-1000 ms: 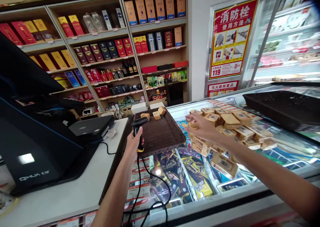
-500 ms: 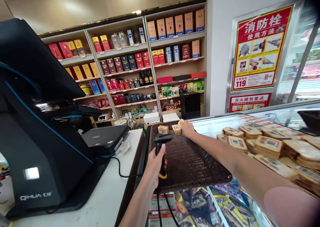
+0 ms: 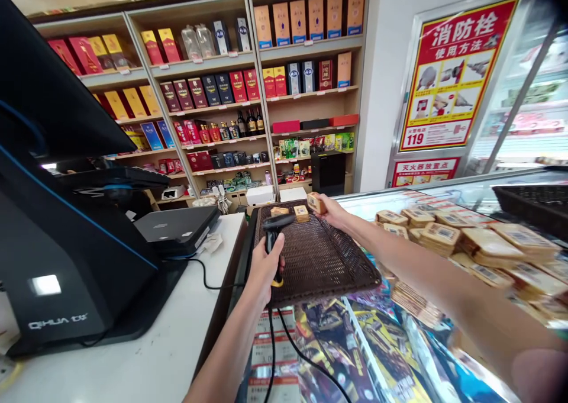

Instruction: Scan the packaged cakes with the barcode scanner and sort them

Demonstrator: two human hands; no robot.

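Note:
My left hand (image 3: 266, 261) is wrapped round the handle of a black barcode scanner (image 3: 278, 221), held upright over the near left part of a dark brown woven tray (image 3: 328, 267). At the tray's far right, my right hand (image 3: 332, 211) grips a small packaged stack of biscuits (image 3: 315, 203), its barcode label facing left. Two similar packs lie on the tray's far end: a labelled biscuit pack (image 3: 301, 213) in the middle, and another biscuit pack (image 3: 279, 211) partly hidden behind the scanner's head.
Many more biscuit packs (image 3: 444, 237) are heaped on the glass counter to the right. At left stand a dark checkout terminal (image 3: 80, 261) and a black box-shaped device (image 3: 177, 228) on a white counter (image 3: 177, 320). Scanner cables (image 3: 271, 350) hang over snack bags below.
My right hand has lifted its biscuit pack and turned the barcode label into sight. My left hand still holds the scanner. The camera view has shifted.

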